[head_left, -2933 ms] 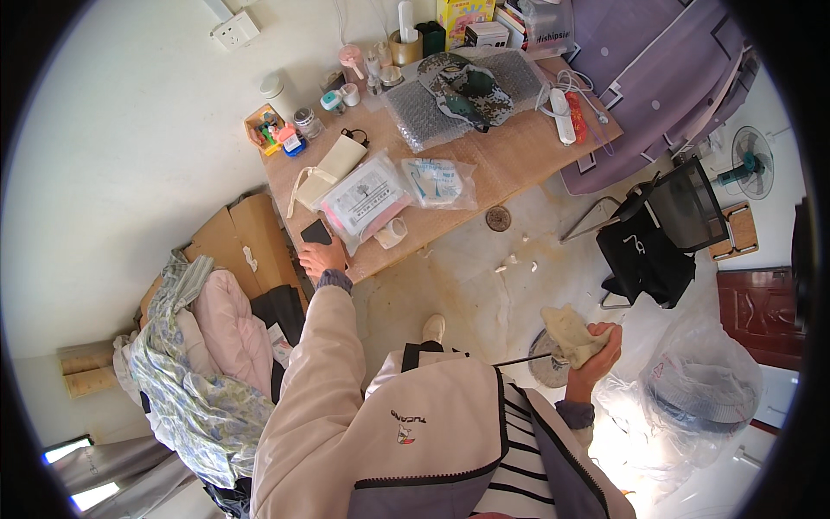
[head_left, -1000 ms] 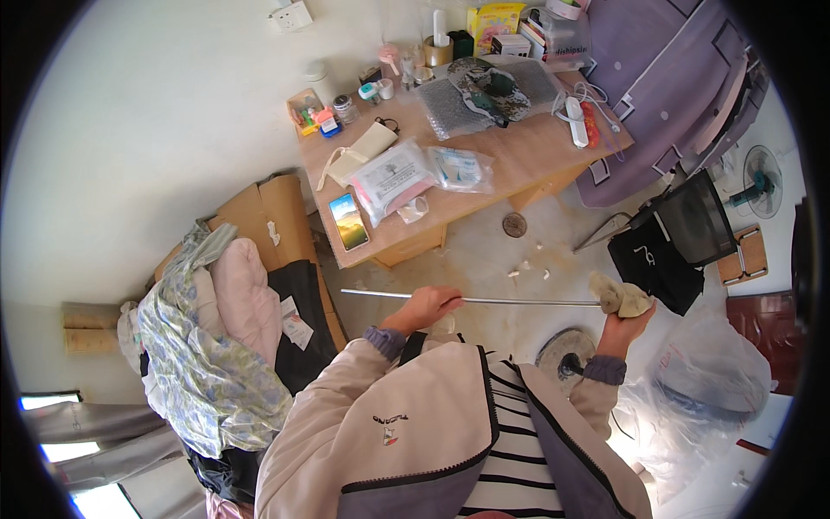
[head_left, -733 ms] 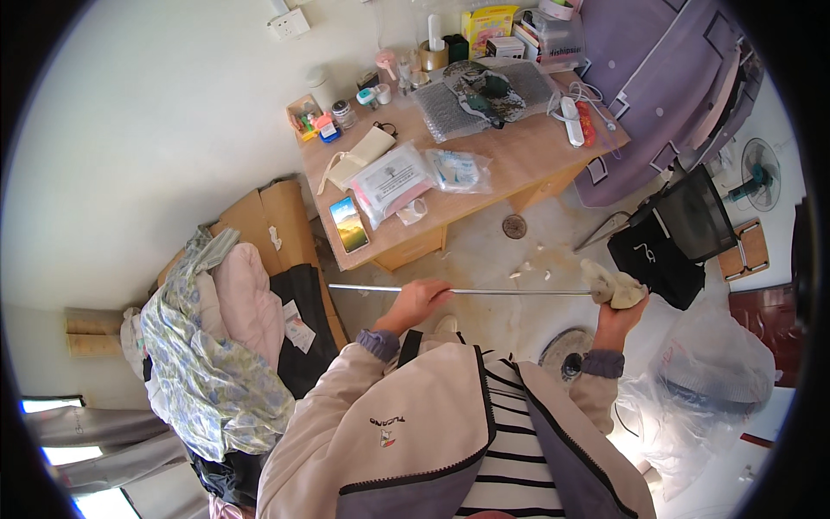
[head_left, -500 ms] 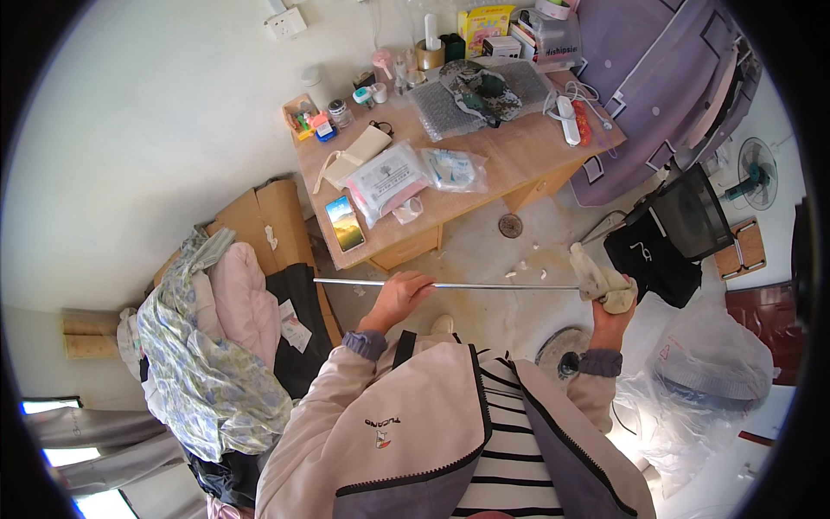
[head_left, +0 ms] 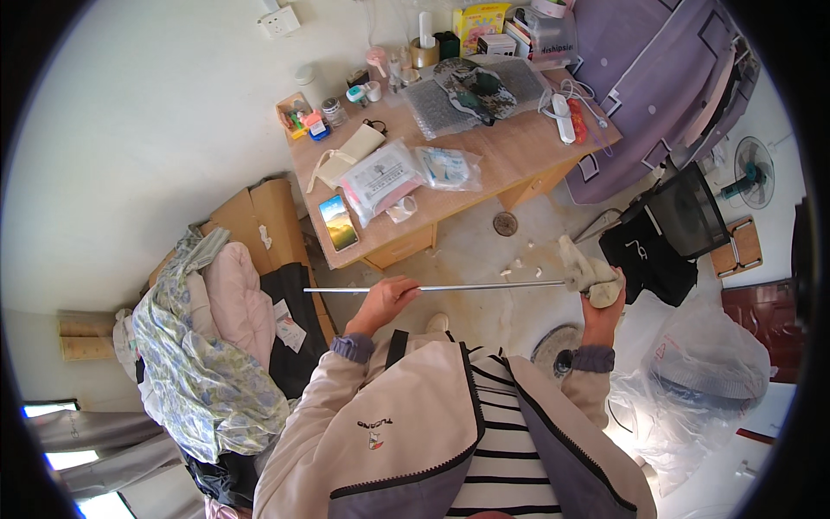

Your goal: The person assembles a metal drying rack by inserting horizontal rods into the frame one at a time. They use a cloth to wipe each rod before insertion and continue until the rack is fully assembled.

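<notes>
As a silver pole [head_left: 493, 285] is lying almost level across the middle of the head view, the left hand [head_left: 389, 301] is gripping it left of centre, and the right hand [head_left: 605, 303] is clutching a pale cloth [head_left: 590, 275] at its other end, right of centre. With the pole's left tip jutting out at mid-left, where contact with the carton [head_left: 284, 216] cannot be told, an upward swing could be catching the desk [head_left: 510, 169] or knocking the phone [head_left: 337, 222] lying on its near corner at upper left. A downward tilt could be snagging the clothes [head_left: 207, 372] at lower left. Should the right hand's hold be loosening, the bunched cloth could be slipping off, leaving the left hand alone bearing the pole.

The left arm [head_left: 320, 389] is slanting up and rightward from the lower frame, elbow bent, the hand's back facing the camera, fingers curling closed over the pole. The right arm [head_left: 592, 385] is standing nearly upright in the lower right, fingers wrapping the cloth from below and behind, mostly hidden; whether they are also pinching the pole through it, one cannot tell.
</notes>
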A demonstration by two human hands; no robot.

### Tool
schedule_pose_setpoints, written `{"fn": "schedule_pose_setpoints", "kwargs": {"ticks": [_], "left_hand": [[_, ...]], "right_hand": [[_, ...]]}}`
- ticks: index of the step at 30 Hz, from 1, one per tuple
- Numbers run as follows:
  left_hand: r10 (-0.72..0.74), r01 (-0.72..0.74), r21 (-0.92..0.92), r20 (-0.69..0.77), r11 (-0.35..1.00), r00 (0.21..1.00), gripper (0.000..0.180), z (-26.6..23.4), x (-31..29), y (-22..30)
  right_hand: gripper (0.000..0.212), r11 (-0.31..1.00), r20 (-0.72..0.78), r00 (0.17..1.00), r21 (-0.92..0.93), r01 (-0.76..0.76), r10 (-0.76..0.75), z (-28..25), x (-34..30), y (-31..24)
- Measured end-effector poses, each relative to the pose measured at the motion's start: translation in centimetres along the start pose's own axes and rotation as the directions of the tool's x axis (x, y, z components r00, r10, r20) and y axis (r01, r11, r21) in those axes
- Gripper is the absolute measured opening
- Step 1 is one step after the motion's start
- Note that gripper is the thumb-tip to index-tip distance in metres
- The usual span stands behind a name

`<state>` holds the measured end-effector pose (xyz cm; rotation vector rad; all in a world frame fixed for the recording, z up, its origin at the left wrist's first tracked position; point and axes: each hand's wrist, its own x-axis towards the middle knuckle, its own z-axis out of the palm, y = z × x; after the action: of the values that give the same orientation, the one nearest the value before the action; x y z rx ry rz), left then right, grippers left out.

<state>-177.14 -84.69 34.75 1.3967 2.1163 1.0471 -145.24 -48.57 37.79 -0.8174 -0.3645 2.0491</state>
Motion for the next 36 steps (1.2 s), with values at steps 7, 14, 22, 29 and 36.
{"fn": "schedule_pose_setpoints", "kwargs": {"ticks": [7,14,22,29,36], "left_hand": [[-0.018,0.019,-0.015,0.018,1.0,1.0,0.021,0.3,0.1,0.0],[-0.025,0.026,-0.058,0.025,0.998,0.999,0.021,0.6,0.2,0.4],[-0.043,0.044,-0.057,0.014,0.997,0.999,0.021,0.0,0.2,0.7],[-0.05,0.051,-0.092,0.009,0.994,0.999,0.022,0.9,0.2,0.9],[-0.131,0.136,-0.096,0.06,0.986,0.99,0.021,1.1,0.2,1.3]], "right_hand": [[0.028,0.999,-0.01,1.0,0.024,-0.021,0.021,-0.6,0.5,0.1],[0.029,1.0,0.028,1.0,0.008,-0.002,0.001,0.9,0.1,0.3],[0.032,0.997,0.149,0.985,-0.002,-0.083,0.083,-1.9,1.8,-1.0],[0.038,0.989,0.106,0.994,0.147,-0.012,-0.003,-2.0,2.4,-0.8],[0.037,0.997,0.092,0.995,0.078,0.021,-0.028,-0.3,1.8,-0.7]]}}
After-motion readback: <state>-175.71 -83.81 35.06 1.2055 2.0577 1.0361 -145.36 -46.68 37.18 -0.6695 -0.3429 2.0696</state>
